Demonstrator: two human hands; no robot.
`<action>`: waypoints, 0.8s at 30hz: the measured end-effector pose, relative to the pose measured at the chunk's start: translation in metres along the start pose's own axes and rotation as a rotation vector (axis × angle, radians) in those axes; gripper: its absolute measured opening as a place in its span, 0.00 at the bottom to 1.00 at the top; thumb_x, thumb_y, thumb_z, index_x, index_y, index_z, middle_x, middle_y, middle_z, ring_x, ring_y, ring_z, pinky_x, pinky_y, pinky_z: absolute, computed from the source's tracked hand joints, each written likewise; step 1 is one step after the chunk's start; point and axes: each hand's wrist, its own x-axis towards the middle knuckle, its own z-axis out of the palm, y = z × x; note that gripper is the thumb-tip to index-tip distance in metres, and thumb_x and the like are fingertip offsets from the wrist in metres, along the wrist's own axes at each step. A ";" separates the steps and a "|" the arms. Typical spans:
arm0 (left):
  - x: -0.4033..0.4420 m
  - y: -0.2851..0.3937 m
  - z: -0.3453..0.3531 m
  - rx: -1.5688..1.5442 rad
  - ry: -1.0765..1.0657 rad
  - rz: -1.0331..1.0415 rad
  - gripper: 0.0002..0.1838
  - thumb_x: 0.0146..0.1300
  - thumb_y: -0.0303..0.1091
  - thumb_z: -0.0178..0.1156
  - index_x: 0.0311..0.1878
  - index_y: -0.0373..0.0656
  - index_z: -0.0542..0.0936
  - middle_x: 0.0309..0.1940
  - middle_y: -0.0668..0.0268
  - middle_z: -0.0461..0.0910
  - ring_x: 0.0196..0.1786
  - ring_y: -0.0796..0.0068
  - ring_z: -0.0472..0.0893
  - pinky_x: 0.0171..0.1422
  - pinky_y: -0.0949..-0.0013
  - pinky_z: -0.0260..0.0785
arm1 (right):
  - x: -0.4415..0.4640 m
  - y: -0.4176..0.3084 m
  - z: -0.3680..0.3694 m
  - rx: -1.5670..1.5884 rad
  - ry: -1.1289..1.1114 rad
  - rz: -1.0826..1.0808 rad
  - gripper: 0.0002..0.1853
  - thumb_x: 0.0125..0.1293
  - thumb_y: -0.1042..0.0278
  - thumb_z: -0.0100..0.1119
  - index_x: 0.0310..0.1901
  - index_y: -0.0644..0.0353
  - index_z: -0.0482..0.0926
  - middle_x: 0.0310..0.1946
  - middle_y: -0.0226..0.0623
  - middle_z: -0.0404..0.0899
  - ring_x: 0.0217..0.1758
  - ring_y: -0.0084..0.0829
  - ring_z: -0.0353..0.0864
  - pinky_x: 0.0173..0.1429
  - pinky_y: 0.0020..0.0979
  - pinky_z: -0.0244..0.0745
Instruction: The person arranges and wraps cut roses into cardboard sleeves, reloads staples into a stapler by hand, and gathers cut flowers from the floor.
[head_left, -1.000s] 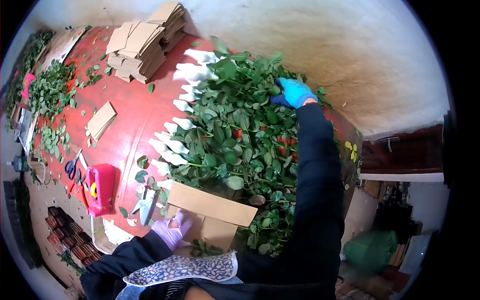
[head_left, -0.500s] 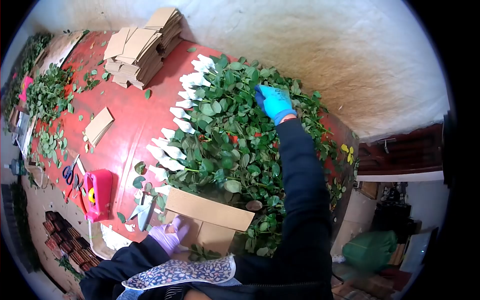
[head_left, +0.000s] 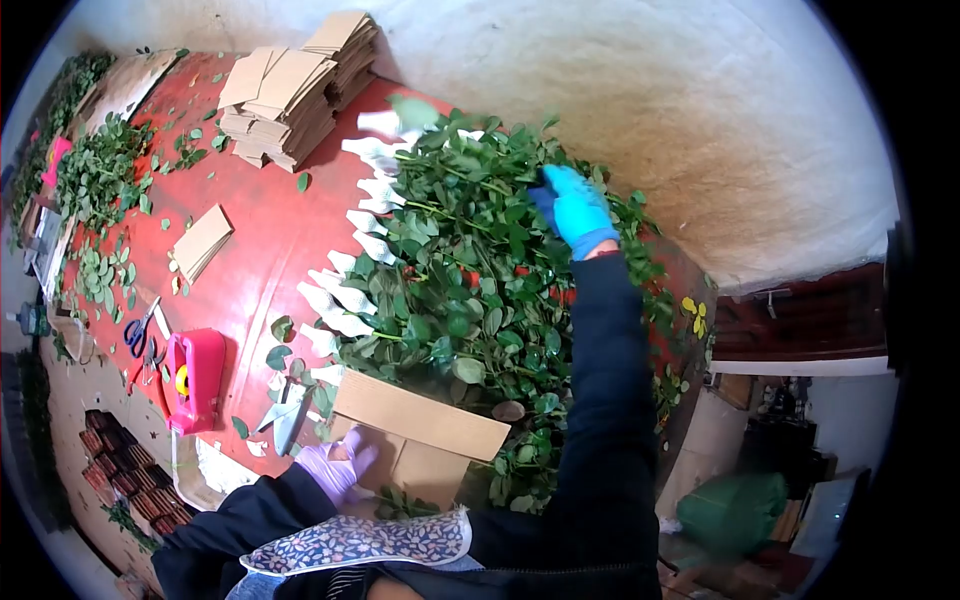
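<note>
My right hand (head_left: 575, 210), in a blue glove, is closed around rose stems at the far side of a leafy pile of roses (head_left: 480, 270). The stems between its fingers are mostly hidden by leaves. White sleeves (head_left: 345, 295) cover the flower heads, which point left. At the near edge, my left hand (head_left: 338, 468) wears a purple glove and rests on a folded piece of cardboard (head_left: 425, 415), thumb apart from the fingers. The cardboard lies against the near side of the pile. Left of it is a grey pointed tool (head_left: 286, 418).
Stacked cardboard pieces (head_left: 280, 100) stand at the back of the red table (head_left: 270, 230). A pink tape dispenser (head_left: 197, 380), blue-handled scissors (head_left: 138, 335) and red-handled cutters (head_left: 155, 375) lie at left. Cut leaves (head_left: 105, 165) are heaped farther left. A wall (head_left: 680, 130) borders the far side.
My right hand has shifted slightly right and down, and the farthest white-sleeved roses have moved left, with a leaf there blurred. My left hand stays on the cardboard.
</note>
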 end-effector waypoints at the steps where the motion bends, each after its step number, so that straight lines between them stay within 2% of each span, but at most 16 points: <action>1: -0.001 0.001 -0.005 0.081 0.114 0.144 0.27 0.56 0.29 0.64 0.61 0.40 0.71 0.56 0.51 0.70 0.41 0.57 0.82 0.41 0.61 0.77 | -0.005 -0.012 -0.014 -0.035 0.084 -0.068 0.17 0.65 0.64 0.62 0.53 0.59 0.79 0.40 0.50 0.83 0.43 0.50 0.82 0.47 0.44 0.75; 2: -0.002 0.002 -0.008 0.161 0.229 0.287 0.20 0.67 0.32 0.58 0.60 0.40 0.70 0.44 0.54 0.76 0.29 0.62 0.83 0.32 0.61 0.76 | -0.005 -0.011 -0.012 -0.036 0.079 -0.065 0.17 0.65 0.64 0.62 0.53 0.59 0.79 0.40 0.50 0.83 0.43 0.50 0.82 0.47 0.44 0.75; 3: -0.003 0.003 -0.009 0.117 0.157 0.236 0.23 0.62 0.29 0.61 0.60 0.39 0.70 0.51 0.54 0.74 0.31 0.64 0.83 0.34 0.62 0.77 | -0.002 -0.007 -0.006 -0.153 -0.070 -0.018 0.16 0.65 0.63 0.62 0.53 0.57 0.79 0.40 0.49 0.83 0.42 0.50 0.82 0.47 0.44 0.75; 5: -0.006 0.010 -0.012 0.147 0.150 0.188 0.26 0.55 0.26 0.64 0.59 0.38 0.72 0.57 0.51 0.70 0.37 0.62 0.84 0.38 0.61 0.78 | -0.006 0.008 0.015 -0.270 -0.304 0.051 0.14 0.67 0.60 0.59 0.51 0.55 0.80 0.40 0.48 0.83 0.42 0.51 0.81 0.46 0.45 0.75; 8: -0.005 0.010 -0.021 0.170 0.156 0.220 0.29 0.52 0.26 0.67 0.60 0.38 0.72 0.58 0.49 0.70 0.41 0.57 0.83 0.41 0.59 0.78 | -0.010 0.010 0.011 -0.173 -0.156 0.088 0.13 0.66 0.61 0.59 0.50 0.55 0.80 0.40 0.48 0.83 0.41 0.52 0.81 0.44 0.47 0.74; 10: -0.007 0.007 -0.016 0.100 0.114 0.218 0.30 0.51 0.27 0.68 0.60 0.38 0.72 0.59 0.47 0.70 0.43 0.55 0.83 0.42 0.58 0.78 | -0.010 -0.005 0.000 -0.092 -0.210 0.183 0.14 0.66 0.61 0.60 0.50 0.55 0.80 0.41 0.48 0.83 0.43 0.52 0.82 0.44 0.47 0.75; 12: -0.005 0.003 -0.013 0.176 0.051 0.166 0.43 0.42 0.39 0.75 0.64 0.43 0.69 0.68 0.45 0.63 0.50 0.48 0.81 0.49 0.55 0.77 | -0.013 -0.019 -0.011 0.079 -0.125 0.132 0.13 0.65 0.62 0.60 0.50 0.55 0.80 0.39 0.48 0.83 0.41 0.51 0.82 0.43 0.46 0.74; 13: -0.006 0.004 -0.014 0.174 0.062 0.175 0.43 0.41 0.38 0.76 0.64 0.43 0.69 0.68 0.45 0.63 0.49 0.48 0.81 0.49 0.55 0.77 | -0.016 -0.021 -0.008 -0.106 -0.010 -0.106 0.12 0.65 0.62 0.61 0.49 0.54 0.80 0.35 0.47 0.84 0.37 0.50 0.82 0.41 0.46 0.74; 14: -0.005 0.003 -0.013 0.162 0.063 0.171 0.43 0.41 0.38 0.76 0.64 0.43 0.69 0.68 0.45 0.63 0.49 0.48 0.81 0.49 0.55 0.77 | -0.020 -0.026 -0.008 -0.106 -0.020 -0.113 0.12 0.65 0.62 0.61 0.49 0.54 0.80 0.35 0.47 0.84 0.37 0.50 0.82 0.41 0.46 0.74; 16: -0.006 0.001 -0.008 0.123 0.052 0.148 0.42 0.41 0.37 0.76 0.63 0.42 0.69 0.68 0.45 0.63 0.49 0.48 0.81 0.49 0.56 0.78 | -0.027 -0.044 -0.008 0.003 -0.418 0.128 0.14 0.65 0.59 0.59 0.51 0.51 0.79 0.38 0.48 0.84 0.41 0.51 0.82 0.44 0.49 0.75; 17: -0.006 0.002 -0.010 0.122 0.076 0.172 0.41 0.42 0.36 0.75 0.63 0.42 0.69 0.67 0.46 0.63 0.50 0.48 0.81 0.49 0.57 0.78 | -0.033 -0.037 0.008 -0.151 -0.409 0.001 0.16 0.64 0.59 0.60 0.53 0.49 0.79 0.38 0.47 0.84 0.41 0.51 0.82 0.45 0.49 0.76; 18: -0.007 0.001 -0.010 0.116 0.080 0.167 0.41 0.42 0.36 0.75 0.63 0.42 0.69 0.67 0.46 0.63 0.50 0.48 0.81 0.49 0.57 0.78 | -0.037 -0.030 0.028 -0.078 -0.445 -0.002 0.17 0.64 0.58 0.60 0.53 0.52 0.79 0.36 0.49 0.83 0.40 0.52 0.82 0.45 0.49 0.76; 20: -0.007 0.001 -0.008 0.082 0.077 0.150 0.41 0.43 0.35 0.75 0.63 0.42 0.70 0.67 0.45 0.64 0.50 0.48 0.81 0.49 0.57 0.78 | -0.045 -0.029 0.060 -0.237 -0.563 -0.080 0.18 0.64 0.56 0.61 0.52 0.54 0.78 0.40 0.48 0.83 0.43 0.50 0.82 0.48 0.49 0.75; 22: -0.007 -0.001 -0.005 0.068 0.088 0.158 0.41 0.43 0.34 0.75 0.63 0.42 0.70 0.67 0.46 0.64 0.50 0.49 0.81 0.49 0.58 0.78 | -0.064 -0.031 0.081 -0.344 -0.422 -0.197 0.18 0.62 0.55 0.63 0.51 0.53 0.79 0.47 0.45 0.82 0.46 0.46 0.82 0.48 0.48 0.76; 23: -0.006 -0.002 -0.004 0.057 0.099 0.168 0.41 0.43 0.34 0.75 0.64 0.42 0.70 0.67 0.46 0.64 0.51 0.49 0.81 0.50 0.58 0.78 | -0.064 -0.034 0.084 -0.400 -0.554 -0.108 0.19 0.61 0.55 0.63 0.50 0.54 0.79 0.52 0.45 0.78 0.51 0.47 0.80 0.51 0.49 0.74; 24: -0.005 -0.004 0.000 0.057 0.100 0.167 0.41 0.43 0.34 0.75 0.64 0.42 0.70 0.67 0.46 0.64 0.51 0.49 0.81 0.50 0.58 0.78 | -0.063 -0.033 0.086 -0.400 -0.553 -0.109 0.19 0.61 0.55 0.63 0.50 0.54 0.79 0.52 0.45 0.78 0.51 0.47 0.80 0.51 0.49 0.74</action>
